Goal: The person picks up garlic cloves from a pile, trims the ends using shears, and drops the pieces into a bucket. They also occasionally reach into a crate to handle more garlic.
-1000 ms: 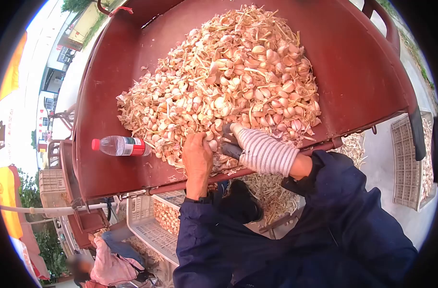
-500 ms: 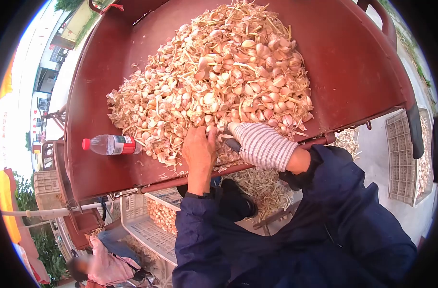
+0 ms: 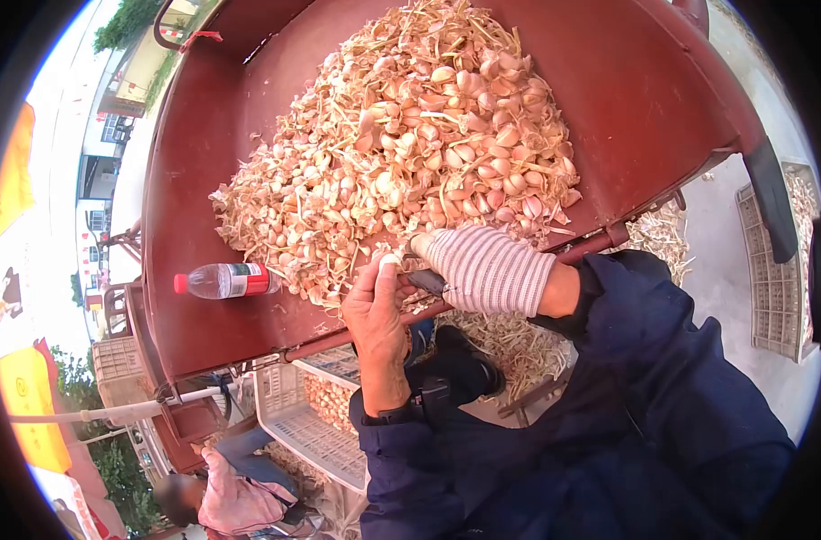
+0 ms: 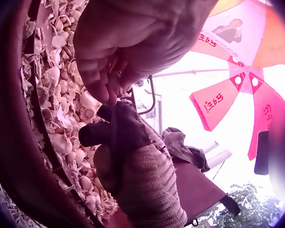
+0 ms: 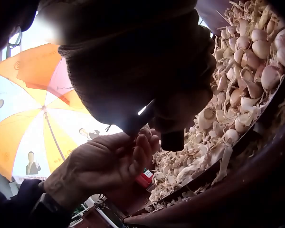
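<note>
A large heap of garlic cloves and dry stalks (image 3: 410, 153) lies on the red metal bed (image 3: 618, 117). At its near edge the bare left hand (image 3: 379, 315) pinches a pale garlic piece (image 3: 389, 261) between thumb and fingers. Against those fingertips works the right hand (image 3: 491, 270), in a striped knit glove with dark coverings on some fingers, its fingers bent. In the left wrist view the dark-covered fingers (image 4: 123, 124) meet the left fingertips (image 4: 113, 92). A bright glint (image 5: 142, 110) shows beside the right hand in the right wrist view; what that hand holds is hidden.
A red-capped bottle (image 3: 226, 281) lies left of the heap. Below the bed are a crate of garlic (image 3: 325, 400) and loose stalks (image 3: 509, 351). Another crate (image 3: 771, 270) stands at right. A person in pink (image 3: 239, 495) sits at lower left.
Both hands have lifted slightly from the heap and come together. The left thumb has turned up, with a pale piece showing at its tip. The head view has shifted a little.
</note>
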Motion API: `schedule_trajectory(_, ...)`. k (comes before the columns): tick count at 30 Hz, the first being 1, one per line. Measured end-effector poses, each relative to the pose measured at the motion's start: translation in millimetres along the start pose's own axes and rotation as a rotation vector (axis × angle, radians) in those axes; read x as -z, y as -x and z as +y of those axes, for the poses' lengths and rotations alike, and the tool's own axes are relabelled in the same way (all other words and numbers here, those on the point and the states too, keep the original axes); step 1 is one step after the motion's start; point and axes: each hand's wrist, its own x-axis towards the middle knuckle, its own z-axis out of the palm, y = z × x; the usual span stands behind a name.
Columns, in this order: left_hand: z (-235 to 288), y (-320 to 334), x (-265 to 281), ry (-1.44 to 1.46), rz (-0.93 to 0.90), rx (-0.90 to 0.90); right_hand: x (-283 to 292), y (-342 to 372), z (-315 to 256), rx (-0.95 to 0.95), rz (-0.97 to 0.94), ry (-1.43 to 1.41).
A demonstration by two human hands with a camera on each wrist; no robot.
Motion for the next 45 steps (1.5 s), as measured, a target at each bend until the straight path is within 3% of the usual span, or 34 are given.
schedule_trajectory(5,5,11,-11,-0.335,0.024,-0.195,0,5,2,0.055,0.048,-0.03)
schedule_trajectory(9,3,16,-11,-0.382,0.043,-0.217,0,6,2,0.068,0.094,-0.026)
schedule_trajectory(15,2,20,-7,-0.038,-0.018,-0.097,12,4,-3,0.003,-0.015,-0.076)
schedule_trajectory(23,7,24,0,0.345,-0.161,0.066,16,3,-2,0.18,-0.004,-0.298)
schedule_trajectory(27,5,26,-4,0.474,-0.068,0.137,8,1,4,0.135,0.016,-0.328)
schedule_trajectory(33,-13,26,-2,0.193,-0.004,0.009,6,5,-5,0.033,-0.142,-0.007)
schedule_trajectory(35,-15,28,-5,-0.224,0.105,-0.148,7,6,-8,0.033,-0.103,-0.008)
schedule_trajectory(39,-21,30,-11,-0.48,0.159,-0.355,10,5,-10,0.045,-0.095,0.017)
schedule_trajectory(43,-15,34,-12,-0.475,0.13,-0.377,9,5,-5,0.068,-0.117,0.004)
schedule_trajectory(45,-13,33,-5,-0.279,0.066,-0.264,7,5,-3,0.097,-0.092,0.012)
